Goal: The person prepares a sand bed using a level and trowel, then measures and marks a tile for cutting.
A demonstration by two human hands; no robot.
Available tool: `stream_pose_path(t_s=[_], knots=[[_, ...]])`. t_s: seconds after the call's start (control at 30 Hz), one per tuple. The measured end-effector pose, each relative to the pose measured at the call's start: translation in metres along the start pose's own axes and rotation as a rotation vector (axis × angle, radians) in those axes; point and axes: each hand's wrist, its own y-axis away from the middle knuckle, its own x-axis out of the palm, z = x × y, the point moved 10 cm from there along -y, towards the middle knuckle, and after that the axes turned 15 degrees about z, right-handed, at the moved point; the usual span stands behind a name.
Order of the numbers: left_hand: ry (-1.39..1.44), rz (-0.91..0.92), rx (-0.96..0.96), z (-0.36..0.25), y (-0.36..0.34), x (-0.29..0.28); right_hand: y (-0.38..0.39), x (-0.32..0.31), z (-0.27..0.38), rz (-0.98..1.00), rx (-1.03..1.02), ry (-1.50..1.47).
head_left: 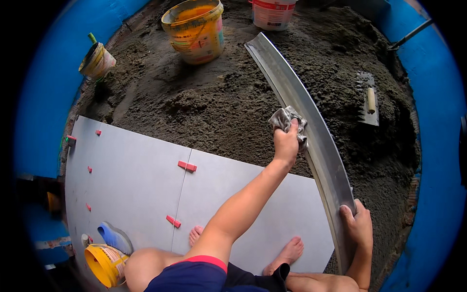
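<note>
A long metal straightedge [327,146] slants from the far middle toward me on the right, its near part lying across the edge of the grey tiles. My left hand [286,143] is closed on a crumpled grey rag [282,118] and presses it against the left side of the bar, about midway along. Closer to me, my right hand [359,226] grips the bar's right edge, thumb on top and the other fingers mostly hidden underneath.
Large grey tiles [131,180] with red wedges [187,166] cover the near left. Rough dark mortar [209,107] spreads beyond. A notched trowel [371,104] lies at right. Around stand a yellow bucket [206,41], a white-and-red bucket [273,17], a small bucket [99,63] and a blue shoe [114,237].
</note>
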Motion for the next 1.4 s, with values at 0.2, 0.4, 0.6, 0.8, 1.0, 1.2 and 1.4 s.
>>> stream_pose_path(t_s=[0.2, 0.4, 0.6, 0.8, 1.0, 1.2, 1.4], knots=[[0.071, -0.141, 0.122, -0.044, -0.018, -0.018, 0.002, 0.002, 0.012, 0.019, -0.015, 0.029], [-0.014, -0.361, 0.214, -0.132, -0.07, -0.117, 0.029, 0.025, 0.011, 0.152, -0.033, 0.046], [-0.07, -0.589, 0.332, -0.233, -0.102, -0.22, 0.065, 0.033, 0.02, 0.265, 0.004, 0.102], [-0.113, -0.501, 0.297, -0.231, -0.102, -0.226, 0.065, 0.026, 0.021, 0.277, 0.006, 0.088], [-0.153, -0.128, -0.009, -0.095, -0.051, -0.088, 0.023, 0.013, 0.014, 0.092, -0.001, 0.074], [-0.049, -0.183, 0.077, -0.103, -0.071, -0.098, 0.02, 0.012, 0.018, 0.061, -0.037, 0.096], [-0.066, -0.407, 0.279, -0.205, -0.124, -0.209, 0.049, 0.018, 0.031, 0.139, -0.08, 0.18]])
